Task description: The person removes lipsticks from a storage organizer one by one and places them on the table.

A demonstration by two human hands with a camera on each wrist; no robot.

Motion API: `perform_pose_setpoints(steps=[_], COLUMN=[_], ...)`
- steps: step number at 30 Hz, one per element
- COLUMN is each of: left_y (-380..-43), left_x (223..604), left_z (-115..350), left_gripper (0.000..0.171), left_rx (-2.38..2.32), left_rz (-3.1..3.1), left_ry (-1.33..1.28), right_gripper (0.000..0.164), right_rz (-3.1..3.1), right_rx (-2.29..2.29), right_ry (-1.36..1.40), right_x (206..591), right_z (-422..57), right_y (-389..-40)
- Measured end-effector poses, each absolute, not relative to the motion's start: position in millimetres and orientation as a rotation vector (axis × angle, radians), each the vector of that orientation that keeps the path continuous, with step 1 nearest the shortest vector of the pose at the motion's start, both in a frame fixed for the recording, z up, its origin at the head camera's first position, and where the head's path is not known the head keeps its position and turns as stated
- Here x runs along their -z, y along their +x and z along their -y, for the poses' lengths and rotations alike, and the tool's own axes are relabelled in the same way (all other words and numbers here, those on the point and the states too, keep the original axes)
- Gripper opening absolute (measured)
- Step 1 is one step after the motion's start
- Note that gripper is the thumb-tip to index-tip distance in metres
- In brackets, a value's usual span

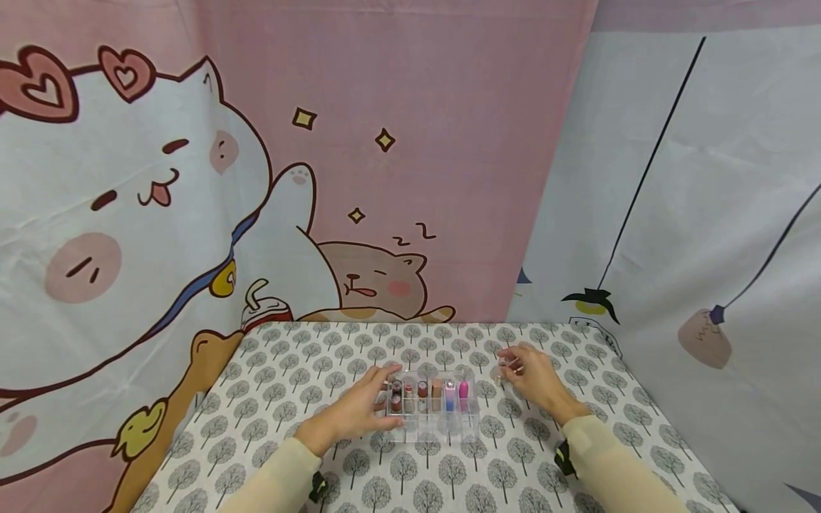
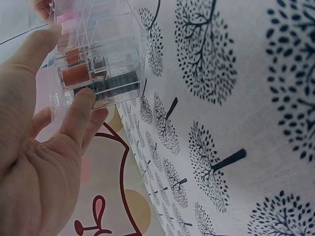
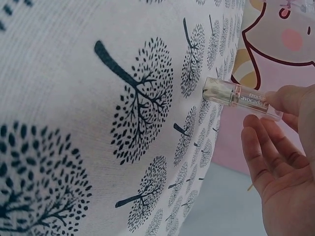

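A clear plastic organizer [image 1: 423, 431] stands on the table with several lipsticks and lip glosses in its back row of slots. My left hand [image 1: 360, 406] grips its left side, thumb at the front and fingers toward the back. In the left wrist view one fingertip presses the organizer wall [image 2: 129, 55] beside a dark tube. Right of the organizer, my right hand [image 1: 529, 374] pinches the upper end of a small clear lip balm tube [image 3: 250, 100] between thumb and fingers. The tube is roughly upright, its lower end at or just above the cloth; contact I cannot tell.
A white tablecloth [image 1: 449, 470] printed with grey trees covers the table. Behind it hangs a pink curtain [image 1: 410, 92] with cartoon animals, and a pale curtain [image 1: 737, 178] closes the right side. A bright pink tube [image 1: 464, 390] fills the organizer's right-hand slot.
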State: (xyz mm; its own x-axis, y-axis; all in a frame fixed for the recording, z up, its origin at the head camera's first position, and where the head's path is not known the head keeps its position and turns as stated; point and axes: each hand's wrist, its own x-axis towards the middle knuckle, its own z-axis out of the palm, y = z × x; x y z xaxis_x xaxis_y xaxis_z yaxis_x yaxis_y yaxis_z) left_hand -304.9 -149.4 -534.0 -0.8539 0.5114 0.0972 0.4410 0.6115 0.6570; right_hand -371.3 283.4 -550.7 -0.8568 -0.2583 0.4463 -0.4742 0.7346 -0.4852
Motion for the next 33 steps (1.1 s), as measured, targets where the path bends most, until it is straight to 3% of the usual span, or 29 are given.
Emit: perform_pose_setpoints(steps=[33], left_y=[-303.6], left_x=[533.3], left_z=[148.0], left_gripper=[0.112], left_rx=[-1.040], left_rz=[-2.734], left_ry=[0.802], right_gripper=[0.035], right_rz=[2.536], right_rx=[-0.716], right_ry=[0.542], right_x=[543.3], right_z=[-283.6], right_y=[-361.7])
